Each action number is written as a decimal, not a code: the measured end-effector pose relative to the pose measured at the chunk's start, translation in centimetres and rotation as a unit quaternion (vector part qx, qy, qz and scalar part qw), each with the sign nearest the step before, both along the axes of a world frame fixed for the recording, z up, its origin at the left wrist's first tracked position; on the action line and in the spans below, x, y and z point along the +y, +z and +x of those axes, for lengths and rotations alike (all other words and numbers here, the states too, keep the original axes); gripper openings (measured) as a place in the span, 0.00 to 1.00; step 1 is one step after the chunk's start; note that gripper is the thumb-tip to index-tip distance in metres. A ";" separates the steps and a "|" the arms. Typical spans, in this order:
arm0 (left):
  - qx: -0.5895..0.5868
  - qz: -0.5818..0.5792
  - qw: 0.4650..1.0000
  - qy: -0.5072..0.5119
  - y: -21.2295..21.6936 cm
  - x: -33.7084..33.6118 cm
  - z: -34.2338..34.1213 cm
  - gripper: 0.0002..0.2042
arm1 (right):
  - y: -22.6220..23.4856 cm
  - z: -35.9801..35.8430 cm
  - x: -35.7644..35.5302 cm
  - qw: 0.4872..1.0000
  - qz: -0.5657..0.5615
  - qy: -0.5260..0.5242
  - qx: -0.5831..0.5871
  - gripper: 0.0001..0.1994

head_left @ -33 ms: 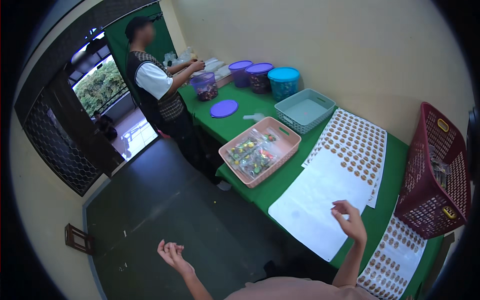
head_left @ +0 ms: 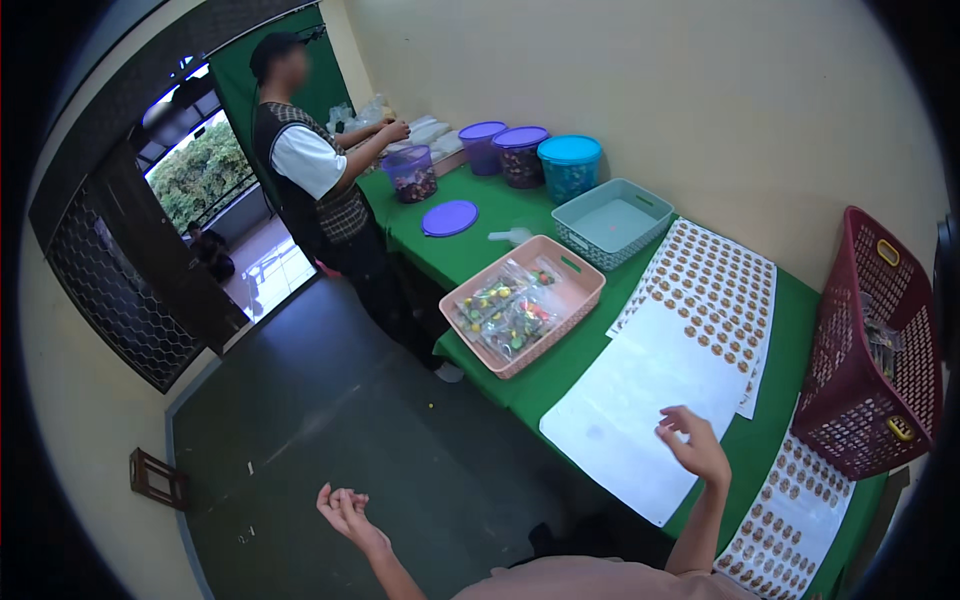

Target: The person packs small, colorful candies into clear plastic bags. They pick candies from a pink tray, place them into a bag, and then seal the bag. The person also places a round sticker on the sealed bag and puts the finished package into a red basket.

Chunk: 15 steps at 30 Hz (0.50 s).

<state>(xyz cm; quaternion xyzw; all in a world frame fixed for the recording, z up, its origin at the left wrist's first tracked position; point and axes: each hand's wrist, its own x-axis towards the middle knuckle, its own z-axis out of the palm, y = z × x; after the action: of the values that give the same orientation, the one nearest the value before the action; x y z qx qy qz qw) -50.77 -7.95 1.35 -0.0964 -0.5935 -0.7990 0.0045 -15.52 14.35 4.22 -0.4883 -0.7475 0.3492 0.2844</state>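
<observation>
Hands are hanging empty: the right hand [head_left: 697,446], at the lower right of the frame, is hovering with loosely curled fingers over the near edge of the blank white sheet [head_left: 640,405] on the green table [head_left: 470,250], while the left hand [head_left: 345,512] is spreading palm-up over the dark floor [head_left: 330,420]. Compared with the other frame, nothing is visibly shifting. Sticker sheets [head_left: 715,285] are lying just beyond.

Single head-worn fisheye view, looking steeply down from above the wearer; green table [head_left: 560,365] runs from 11 to 4 o'clock, near at lower right, far at the doorway [head_left: 215,215] toward 10 o'clock
</observation>
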 end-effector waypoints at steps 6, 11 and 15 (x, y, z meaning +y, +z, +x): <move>-0.015 -0.049 0.997 -0.061 -1.6 4.9 -1.3 0.10 | -5.0 -1.7 4.1 0.976 -0.170 -0.034 -0.135 0.25; -0.007 -0.091 0.960 -0.263 -1.3 15.2 -2.3 0.07 | -11.8 -1.7 7.1 0.962 -0.127 -0.074 -0.230 0.33; 0.121 -0.179 0.879 -0.425 -1.6 25.0 -3.5 0.07 | -13.2 -3.4 7.2 0.942 -0.163 -0.075 -0.284 0.36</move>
<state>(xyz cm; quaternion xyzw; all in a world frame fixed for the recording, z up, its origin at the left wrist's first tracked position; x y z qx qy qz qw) -54.32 17.07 -0.26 -0.4345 -0.6231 -0.5865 -0.2811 -18.89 21.54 -8.99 -0.6613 -0.6914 0.2910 0.0017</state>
